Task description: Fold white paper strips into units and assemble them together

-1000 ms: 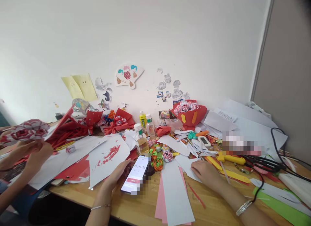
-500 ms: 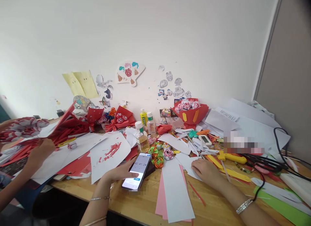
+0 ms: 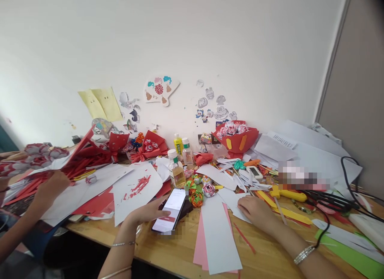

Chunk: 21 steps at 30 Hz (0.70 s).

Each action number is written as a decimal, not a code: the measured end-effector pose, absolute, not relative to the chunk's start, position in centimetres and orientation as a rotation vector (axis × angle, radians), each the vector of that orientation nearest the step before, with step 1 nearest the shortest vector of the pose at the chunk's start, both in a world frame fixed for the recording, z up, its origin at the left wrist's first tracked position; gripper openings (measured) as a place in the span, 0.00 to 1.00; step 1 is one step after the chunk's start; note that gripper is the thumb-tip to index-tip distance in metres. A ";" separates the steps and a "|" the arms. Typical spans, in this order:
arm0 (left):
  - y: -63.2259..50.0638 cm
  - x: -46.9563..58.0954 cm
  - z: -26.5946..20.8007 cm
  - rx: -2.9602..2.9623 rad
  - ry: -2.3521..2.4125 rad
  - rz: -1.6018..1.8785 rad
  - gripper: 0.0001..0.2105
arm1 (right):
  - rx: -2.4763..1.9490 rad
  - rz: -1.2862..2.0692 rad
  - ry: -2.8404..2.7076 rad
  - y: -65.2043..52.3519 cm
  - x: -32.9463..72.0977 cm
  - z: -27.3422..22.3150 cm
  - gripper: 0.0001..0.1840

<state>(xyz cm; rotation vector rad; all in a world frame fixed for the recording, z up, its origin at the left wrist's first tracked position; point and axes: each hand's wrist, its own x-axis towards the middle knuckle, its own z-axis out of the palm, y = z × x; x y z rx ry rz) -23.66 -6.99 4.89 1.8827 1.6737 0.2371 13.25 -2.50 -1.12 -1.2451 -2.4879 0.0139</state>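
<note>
My left hand grips the left side of a smartphone, its thumb lying over the lit screen and the other fingers partly hidden at the phone's far side. The screen is pale, with a red bar near the thumb. Under the phone's right edge is something dark. My right hand rests palm down on a white paper sheet, fingers loosely extended and holding nothing. Between the hands lie white paper strips over pink paper. Green-and-orange folded paper balls sit just beyond the phone.
Two bottles stand behind the phone. A red bouquet is against the wall. A yellow glue gun and black cables lie at the right. At the left, another person's hand is near red-and-white paper flowers.
The phone's screen has gone from a timer display to another page with a grey lower part and red bar. My hands stay nearly in place; the view shifts slightly.
</note>
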 end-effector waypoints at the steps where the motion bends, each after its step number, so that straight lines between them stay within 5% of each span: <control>1: -7.0 -23.7 5.0 1.861 1.693 0.248 0.36 | -1.243 0.019 -2.490 -2.5 13.3 -1.1 0.16; 13: -5.4 -23.6 4.6 1.696 1.786 0.399 0.26 | -1.251 0.074 -2.463 -2.4 13.4 -1.3 0.16; 21: -6.9 -23.2 6.2 1.818 1.725 0.189 0.34 | -1.240 0.041 -2.475 -2.4 13.4 -1.2 0.15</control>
